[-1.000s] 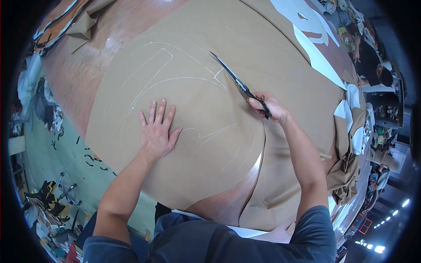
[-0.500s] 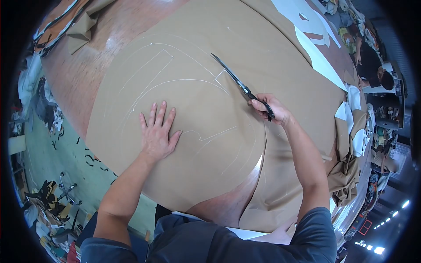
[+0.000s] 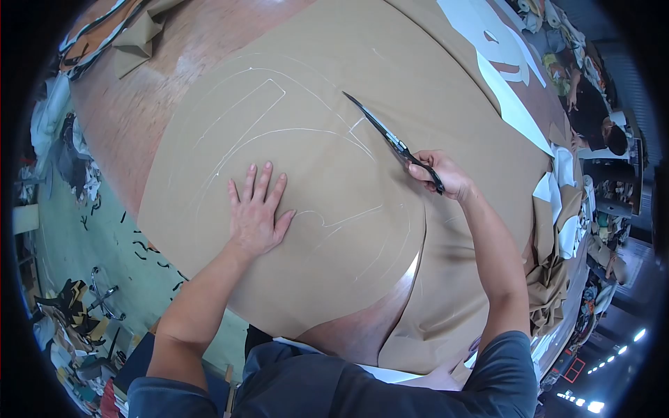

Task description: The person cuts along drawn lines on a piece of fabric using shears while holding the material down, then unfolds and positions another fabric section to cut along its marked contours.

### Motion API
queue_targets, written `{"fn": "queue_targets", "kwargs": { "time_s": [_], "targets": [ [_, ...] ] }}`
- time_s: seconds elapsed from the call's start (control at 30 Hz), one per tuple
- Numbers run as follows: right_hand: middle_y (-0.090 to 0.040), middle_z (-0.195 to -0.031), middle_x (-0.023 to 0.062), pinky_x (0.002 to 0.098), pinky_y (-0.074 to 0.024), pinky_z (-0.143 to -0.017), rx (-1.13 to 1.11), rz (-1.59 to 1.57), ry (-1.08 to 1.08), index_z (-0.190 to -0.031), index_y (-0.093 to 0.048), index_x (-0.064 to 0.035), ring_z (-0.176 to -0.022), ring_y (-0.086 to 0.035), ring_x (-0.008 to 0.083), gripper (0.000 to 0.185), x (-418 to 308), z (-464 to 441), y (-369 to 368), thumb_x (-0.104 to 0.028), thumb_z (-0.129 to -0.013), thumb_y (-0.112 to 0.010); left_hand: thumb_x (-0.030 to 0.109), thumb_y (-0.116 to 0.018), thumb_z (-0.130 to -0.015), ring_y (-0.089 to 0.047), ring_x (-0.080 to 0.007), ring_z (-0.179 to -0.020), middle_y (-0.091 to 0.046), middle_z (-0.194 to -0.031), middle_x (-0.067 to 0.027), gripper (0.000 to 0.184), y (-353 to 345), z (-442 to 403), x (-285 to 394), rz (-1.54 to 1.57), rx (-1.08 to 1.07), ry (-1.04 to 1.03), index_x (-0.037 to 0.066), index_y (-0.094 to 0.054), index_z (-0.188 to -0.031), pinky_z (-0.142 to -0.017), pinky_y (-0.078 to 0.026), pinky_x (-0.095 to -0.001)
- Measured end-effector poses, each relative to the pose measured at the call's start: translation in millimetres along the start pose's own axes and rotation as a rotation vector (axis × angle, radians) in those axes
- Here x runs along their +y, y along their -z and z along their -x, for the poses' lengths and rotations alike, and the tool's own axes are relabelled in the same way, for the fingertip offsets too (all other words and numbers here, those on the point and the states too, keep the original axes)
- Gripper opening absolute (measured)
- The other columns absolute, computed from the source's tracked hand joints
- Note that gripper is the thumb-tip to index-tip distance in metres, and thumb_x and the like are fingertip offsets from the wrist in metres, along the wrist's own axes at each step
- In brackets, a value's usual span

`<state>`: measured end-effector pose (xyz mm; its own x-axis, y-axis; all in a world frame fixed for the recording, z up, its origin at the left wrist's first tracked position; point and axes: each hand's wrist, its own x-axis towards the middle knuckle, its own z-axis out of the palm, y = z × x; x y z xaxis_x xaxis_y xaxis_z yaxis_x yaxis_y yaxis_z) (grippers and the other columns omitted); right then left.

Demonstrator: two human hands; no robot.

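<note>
My right hand [image 3: 446, 173] is wrapped round the black handles of a pair of long scissors [image 3: 380, 125]. Their blade points up and left across a tan leather-like sheet [image 3: 334, 272], close to a small white mark drawn on it. I cannot tell whether one blade lies under the sheet. A cut edge runs down from below the scissors toward my body. My left hand [image 3: 259, 216] lies flat on the sheet, fingers spread, below several curved white lines.
Bare wooden tabletop [image 3: 202, 35] shows at upper left, with scraps at its corner. White paper pieces [image 3: 516, 115] lie at upper right and crumpled tan material [image 3: 550, 292] at right. Another person [image 3: 591, 104] is at far right. Offcuts litter the green floor [image 3: 104, 237].
The whole view has shifted slightly. The scissors and my right hand have moved a little right in the picture; my left hand stays flat at about the same spot on the sheet.
</note>
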<state>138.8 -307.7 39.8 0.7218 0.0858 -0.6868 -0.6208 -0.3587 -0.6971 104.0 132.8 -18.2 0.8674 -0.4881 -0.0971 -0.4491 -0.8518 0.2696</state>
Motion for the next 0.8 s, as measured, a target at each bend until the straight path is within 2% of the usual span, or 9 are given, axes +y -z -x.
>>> {"fn": "queue_targets", "kwargs": {
  "time_s": [0.2,0.5,0.8],
  "targets": [
    [-0.056,-0.067,-0.0034,0.0247,-0.0366,-0.048,-0.023,-0.016,0.008,-0.104,-0.071,-0.0012,-0.052,-0.049,0.0067,0.067,4.8,-2.1,2.3,-0.06,-0.079,-0.093,0.048,-0.065,-0.097,-0.017,-0.0438,-0.164,-0.025,-0.177,-0.0169,0.077,-1.3,-0.5,-1.4,0.005,0.009,-0.012,0.015,-0.044,-0.164,-0.124,-0.01,-0.077],
    [-0.057,-0.068,-0.002,0.0254,-0.041,-0.051,-0.037,0.003,0.007,-0.096,-0.068,-0.0063,-0.056,-0.052,0.0078,0.061,-11.0,-19.3,-3.1,-0.063,-0.084,-0.087,0.049,-0.065,-0.097,-0.017,-0.0439,-0.164,-0.025,-0.177,-0.017,0.079,-1.2,0.6,-1.6,-0.006,0.006,-0.011,0.016,-0.043,-0.165,-0.124,-0.01,-0.077],
    [-0.054,-0.069,-0.004,0.0233,-0.0384,-0.05,-0.035,0.018,0.02,-0.096,-0.064,-0.0067,-0.055,-0.05,0.0065,0.063,-27.9,-32.1,-11.2,-0.065,-0.085,-0.086,0.05,-0.066,-0.096,-0.017,-0.0451,-0.163,-0.025,-0.177,-0.0174,0.08,1.3,0.3,-1.4,0.006,-0.009,-0.007,0.016,-0.043,-0.165,-0.124,-0.011,-0.0775]
  ]
}}
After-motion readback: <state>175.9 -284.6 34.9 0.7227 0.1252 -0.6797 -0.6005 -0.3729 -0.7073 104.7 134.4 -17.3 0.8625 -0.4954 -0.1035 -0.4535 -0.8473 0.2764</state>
